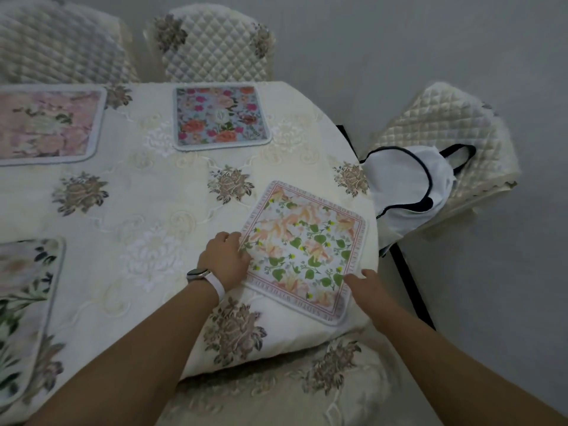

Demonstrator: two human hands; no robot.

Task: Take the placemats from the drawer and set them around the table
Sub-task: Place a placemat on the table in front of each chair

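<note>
**Laying a placemat at the rounded end of the table**

Both hands are at one square fabric placemat with peach flowers, green leaves and a red lettered border (304,250). It lies flat and turned like a diamond, near the rounded right end of the table (147,192), which is covered with a cream embroidered tablecloth with brown flower motifs.

The left hand (226,259) rests on the left corner of this placemat. Its fingers (242,242) are loosely bent and lie on the cloth edge without clenching. On the left wrist there is a watch with a white strap (204,278). The right hand (365,282) touches the near right edge of the same placemat, close to the edge of the table. Its fingers point down to the mat, and I cannot tell if they pinch the edge or only press on it.

Three other placemats are already on the table, well apart from each other. A light blue placemat with pink and orange roses (221,116) lies at the far side. A pale pink flowered placemat with a grey border (46,124) lies at the far left. A white placemat with dark green leaves (21,302) lies at the near left, partly cut by the frame.

Chairs with cream quilted covers stand around the table: two behind the far side (215,47) (58,44) and one at the right end (445,127). On the right chair lies a white bag with dark straps (408,186).
</note>
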